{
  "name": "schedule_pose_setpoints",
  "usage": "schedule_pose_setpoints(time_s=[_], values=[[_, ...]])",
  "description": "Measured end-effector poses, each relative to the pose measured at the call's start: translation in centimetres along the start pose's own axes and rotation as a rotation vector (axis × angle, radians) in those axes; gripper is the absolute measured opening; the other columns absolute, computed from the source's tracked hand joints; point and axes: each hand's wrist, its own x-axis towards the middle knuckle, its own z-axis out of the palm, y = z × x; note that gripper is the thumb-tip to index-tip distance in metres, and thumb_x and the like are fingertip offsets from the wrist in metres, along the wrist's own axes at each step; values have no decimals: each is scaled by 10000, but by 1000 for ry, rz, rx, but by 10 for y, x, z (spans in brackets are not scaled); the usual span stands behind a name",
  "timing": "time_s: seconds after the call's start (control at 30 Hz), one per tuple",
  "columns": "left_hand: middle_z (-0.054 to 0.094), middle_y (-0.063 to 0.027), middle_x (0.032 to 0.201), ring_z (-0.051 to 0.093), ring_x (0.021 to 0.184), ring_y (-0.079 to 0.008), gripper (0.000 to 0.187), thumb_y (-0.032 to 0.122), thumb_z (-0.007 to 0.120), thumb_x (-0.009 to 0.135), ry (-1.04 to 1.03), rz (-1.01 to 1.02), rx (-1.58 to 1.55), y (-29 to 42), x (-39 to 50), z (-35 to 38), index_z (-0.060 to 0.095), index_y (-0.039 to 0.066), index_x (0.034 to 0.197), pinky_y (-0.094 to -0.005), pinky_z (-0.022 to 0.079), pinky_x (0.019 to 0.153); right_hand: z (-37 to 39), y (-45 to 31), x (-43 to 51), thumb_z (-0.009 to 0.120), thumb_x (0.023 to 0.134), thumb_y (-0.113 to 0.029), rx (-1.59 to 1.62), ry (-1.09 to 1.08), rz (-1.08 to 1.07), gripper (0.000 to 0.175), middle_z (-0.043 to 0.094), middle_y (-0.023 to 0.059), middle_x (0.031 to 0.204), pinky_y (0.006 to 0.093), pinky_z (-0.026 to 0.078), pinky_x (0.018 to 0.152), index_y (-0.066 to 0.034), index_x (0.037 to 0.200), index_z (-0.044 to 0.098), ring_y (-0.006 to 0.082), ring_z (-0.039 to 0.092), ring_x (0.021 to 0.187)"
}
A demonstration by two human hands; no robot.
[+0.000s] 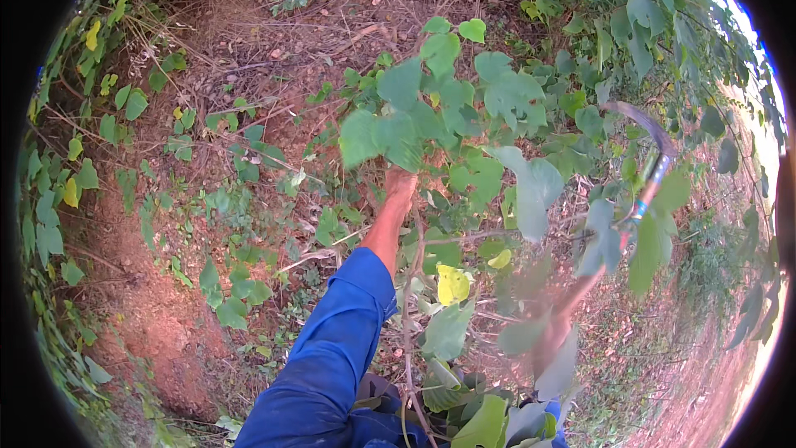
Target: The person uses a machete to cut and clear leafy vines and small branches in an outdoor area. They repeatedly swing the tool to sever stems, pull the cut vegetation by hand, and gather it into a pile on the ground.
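My left hand (401,182) reaches out at the middle of the view, in a blue sleeve; broad green leaves (398,137) cover its fingers, so its grip cannot be made out. A leafy branch (407,323) runs from near that hand down towards my body. To the right, my blurred right hand (556,326) shows behind leaves. From it a long handle with a blue band (640,208) slants up to a sickle's curved metal blade (650,124), which points left among the foliage. My right fingers are partly hidden, but the handle comes out of that hand.
Reddish bare soil (155,336) slopes at the left, with small plants and creepers on it. Dry twigs and stems (280,68) lie across the bank ahead. Dense leafy growth (647,6) hangs at the upper right, and more foliage (56,199) lines the left rim.
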Motion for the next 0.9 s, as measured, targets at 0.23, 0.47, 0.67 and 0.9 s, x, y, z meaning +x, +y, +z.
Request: schedule_pose_setpoints(time_s=[0.23,0.47,0.67,0.9], values=[[555,-35,635,488,542,-149,166,185,688,863,-34,-162,275,61,-29,-78,632,35,819,-362,361,504,128,28,-69,675,973,-113,342,-251,184,129,712,86,873,317,578,558,-10,1040,635,166,669,643],[598,-90,701,531,560,-191,225,172,692,814,-76,30,392,66,-63,-215,621,-38,855,-410,413,486,32,49,-182,689,947,-131,54,-24,49,151,655,37,785,300,505,541,-26,1025,615,129,589,575],[602,-53,699,542,584,-164,262,181,680,790,29,-63,443,72,-47,-309,657,-21,955,-394,428,502,31,39,-204,698,925,-131,29,-49,49,167,639,28,771,290,481,554,-25,1018,608,119,565,590],[649,-41,744,586,661,-155,328,166,705,792,-117,-69,608,71,27,-392,715,19,1086,-358,472,596,72,45,-101,682,941,-252,-647,-302,38,305,684,217,787,486,522,638,1,1075,576,392,686,703]])
